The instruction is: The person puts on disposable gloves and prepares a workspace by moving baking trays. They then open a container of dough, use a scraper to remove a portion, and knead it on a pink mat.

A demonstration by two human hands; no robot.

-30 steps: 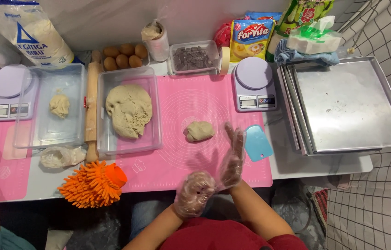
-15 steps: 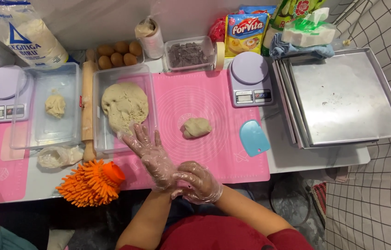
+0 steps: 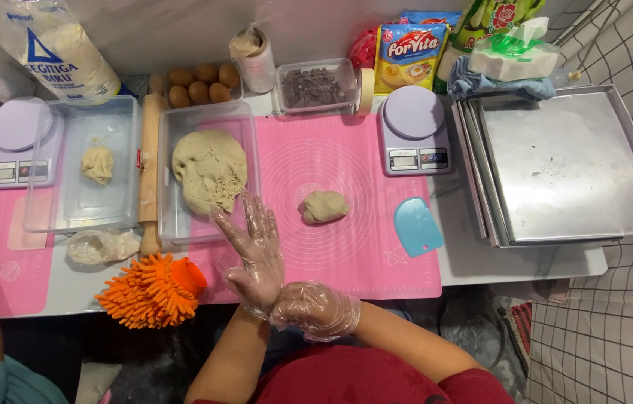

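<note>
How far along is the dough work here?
Done: one small dough piece sits portioned on the pink mat. In hand: the right hand grips the gloved left hand at its wrist. Left: the big dough mass in the clear tub; the metal trays hold none.

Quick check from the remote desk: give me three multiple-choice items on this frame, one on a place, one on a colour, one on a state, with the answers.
1. Where does the small dough ball lie?
A. on the pink mat
B. in the metal tray
C. on the right scale

2. What colour is the scraper?
A. orange
B. blue
C. white

3. How is the left hand?
A. bare, gripping the rolling pin
B. gloved, fingers spread, holding nothing
C. gloved, pressing the dough ball

Answers: 1 A, the ball sits on the mat's circle marks. 2 B, it is light blue. 3 B, a clear glove covers it while the right hand touches its wrist.
</note>
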